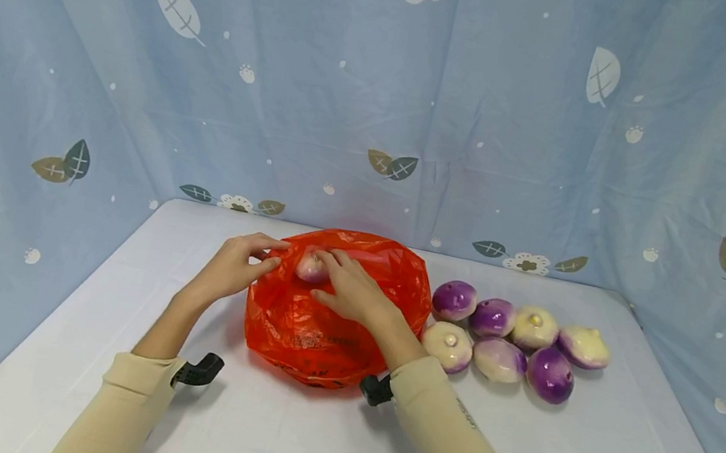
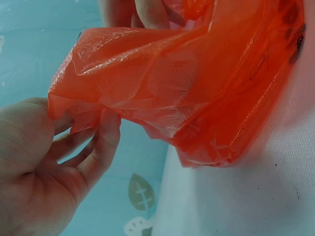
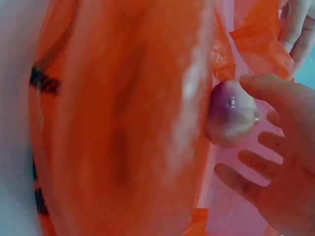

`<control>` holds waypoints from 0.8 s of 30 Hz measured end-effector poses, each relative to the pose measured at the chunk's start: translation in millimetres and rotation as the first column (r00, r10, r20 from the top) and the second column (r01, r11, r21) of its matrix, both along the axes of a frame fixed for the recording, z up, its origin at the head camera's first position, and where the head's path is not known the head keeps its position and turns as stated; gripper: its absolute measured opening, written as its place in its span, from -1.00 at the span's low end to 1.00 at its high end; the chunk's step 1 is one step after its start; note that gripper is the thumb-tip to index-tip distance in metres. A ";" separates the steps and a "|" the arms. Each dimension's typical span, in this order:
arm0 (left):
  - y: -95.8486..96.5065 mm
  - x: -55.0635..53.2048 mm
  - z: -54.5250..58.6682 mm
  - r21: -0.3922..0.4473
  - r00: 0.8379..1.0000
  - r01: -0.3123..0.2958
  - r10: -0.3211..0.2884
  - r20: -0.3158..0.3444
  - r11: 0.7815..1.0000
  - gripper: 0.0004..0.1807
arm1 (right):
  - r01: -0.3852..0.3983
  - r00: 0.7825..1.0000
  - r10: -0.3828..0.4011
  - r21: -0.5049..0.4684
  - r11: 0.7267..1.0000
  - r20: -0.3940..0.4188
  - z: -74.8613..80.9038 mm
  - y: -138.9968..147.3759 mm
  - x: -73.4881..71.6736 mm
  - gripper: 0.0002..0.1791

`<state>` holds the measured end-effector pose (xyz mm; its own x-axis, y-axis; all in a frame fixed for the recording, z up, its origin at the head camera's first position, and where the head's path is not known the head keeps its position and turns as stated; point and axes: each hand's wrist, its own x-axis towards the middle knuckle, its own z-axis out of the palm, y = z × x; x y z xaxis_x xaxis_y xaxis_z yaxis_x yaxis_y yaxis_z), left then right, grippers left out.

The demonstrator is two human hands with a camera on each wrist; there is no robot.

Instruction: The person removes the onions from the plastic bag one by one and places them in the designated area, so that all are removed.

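Note:
A red plastic bag (image 1: 317, 324) stands on the table with its mouth open upward. My left hand (image 1: 238, 263) pinches the bag's left rim between thumb and fingers, as the left wrist view shows with the hand (image 2: 64, 162) at the hanging edge. Inside the bag mouth is a purple-and-white turnip (image 3: 231, 114). My right hand (image 1: 355, 290) reaches over the bag, its fingers spread and apart; in the right wrist view the thumb of this hand (image 3: 290, 157) is right beside the turnip, the other fingers loosely extended below it. The bag's bottom is hidden.
Several more purple-and-white turnips lie in two rows right of the bag, among them a purple one (image 1: 551, 375) at the front and a pale one (image 1: 585, 347) at the far right. A white cloth covers the table (image 1: 267, 436); a blue patterned curtain (image 1: 470, 116) hangs behind.

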<state>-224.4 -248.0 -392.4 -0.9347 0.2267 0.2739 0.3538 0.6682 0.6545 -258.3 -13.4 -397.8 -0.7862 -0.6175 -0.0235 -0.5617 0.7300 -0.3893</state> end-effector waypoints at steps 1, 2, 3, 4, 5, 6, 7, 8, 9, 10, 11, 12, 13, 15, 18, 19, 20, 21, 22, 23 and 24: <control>-0.1 -0.1 0.1 -0.001 1.000 -0.001 0.001 -0.001 1.000 -0.66 | -0.001 1.000 0.001 0.002 1.000 -0.002 0.5 -1.3 0.3 -0.16; -0.2 -0.2 0.0 -0.002 1.000 -0.002 0.002 -0.003 1.000 -0.66 | -0.002 1.000 0.002 0.006 1.000 -0.004 1.2 -2.6 0.8 -0.17; -0.4 -0.5 0.1 -0.003 1.000 -0.003 0.003 -0.004 1.000 -0.66 | -0.004 1.000 0.004 0.011 1.000 -0.005 1.8 -3.9 1.1 -0.18; -0.1 -0.3 0.4 -0.004 1.000 -0.004 0.004 -0.003 1.000 -0.66 | -0.005 1.000 0.005 0.016 1.000 -0.003 2.1 -4.9 1.1 -0.18; -0.1 -0.4 0.6 -0.005 1.000 -0.005 0.004 -0.003 1.000 -0.66 | -0.008 1.000 0.008 0.021 1.000 -0.004 2.2 -5.9 1.0 -0.19; 0.0 -0.3 0.8 -0.005 1.000 -0.005 0.005 -0.001 1.000 -0.66 | -0.009 1.000 0.009 0.023 1.000 -0.006 2.1 -6.7 0.9 -0.19; 0.3 -0.1 1.1 -0.004 1.000 -0.006 0.006 0.001 1.000 -0.66 | -0.009 1.000 0.009 0.028 1.000 -0.008 2.4 -7.2 1.0 -0.20; 0.4 0.0 1.2 -0.002 1.000 -0.007 0.007 0.002 1.000 -0.66 | -0.010 1.000 0.010 0.031 0.999 -0.012 2.4 -7.8 0.8 -0.20; 0.5 0.1 1.2 -0.001 1.000 -0.007 0.007 0.003 1.000 -0.66 | -0.012 1.000 0.012 0.033 0.999 -0.018 2.3 -8.2 0.7 -0.20; 0.6 0.1 1.2 -0.001 1.000 -0.007 0.007 0.002 1.000 -0.66 | -0.012 1.000 0.013 0.033 0.999 -0.025 2.3 -8.5 0.7 -0.20; 0.4 0.1 1.2 -0.001 1.000 -0.006 0.006 0.001 1.000 -0.66 | -0.012 0.999 0.013 0.032 0.999 -0.032 2.3 -8.7 0.6 -0.20; 0.4 0.1 1.1 -0.002 1.000 -0.006 0.006 0.000 1.000 -0.66 | -0.012 0.999 0.013 0.033 0.999 -0.039 2.3 -8.7 0.5 -0.20; 0.4 0.0 1.0 -0.002 1.000 -0.005 0.005 -0.002 1.000 -0.66 | -0.012 0.999 0.014 0.036 0.999 -0.047 2.5 -8.6 0.5 -0.20; 0.3 -0.1 1.0 -0.004 1.000 -0.004 0.004 -0.006 1.000 -0.66 | -0.007 0.998 0.010 0.046 0.999 -0.060 2.2 -8.0 0.2 -0.20; 0.5 0.0 1.0 -0.001 1.000 -0.003 0.003 -0.007 1.000 -0.66 | 0.007 0.998 -0.004 0.050 0.999 -0.069 1.9 -6.3 -0.4 -0.21; 0.4 0.0 1.0 0.000 1.000 -0.002 0.002 -0.008 1.000 -0.66 | 0.010 0.998 -0.007 0.046 0.999 -0.068 1.6 -5.7 -0.8 -0.21; 0.3 0.1 0.9 0.000 1.000 -0.002 0.002 -0.008 1.000 -0.66 | 0.013 0.998 -0.010 0.040 0.999 -0.064 1.3 -5.1 -1.1 -0.22; 0.3 0.1 0.8 0.000 1.000 -0.001 0.001 -0.009 1.000 -0.66 | 0.011 0.998 -0.009 0.032 0.999 -0.060 1.0 -4.8 -1.4 -0.23; 0.2 0.0 0.6 0.000 1.000 -0.001 0.001 -0.009 1.000 -0.66 | 0.009 0.999 -0.008 0.023 1.000 -0.054 0.9 -4.6 -1.7 -0.24; 0.2 0.1 0.5 0.000 1.000 0.000 0.000 -0.008 1.000 -0.66 | 0.006 0.999 -0.005 0.017 1.000 -0.048 0.5 -4.5 -2.1 -0.26; 0.0 0.0 0.2 0.000 1.000 0.000 0.000 -0.007 1.000 -0.66 | 0.002 0.999 -0.001 0.014 1.000 -0.042 0.1 -4.5 -2.4 -0.27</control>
<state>-224.3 -247.9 -392.1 -0.9326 0.2270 0.2804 0.3587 0.6681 0.6520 -260.8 -17.9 -397.7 -0.7876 -0.6161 0.0009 -0.5761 0.7360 -0.3555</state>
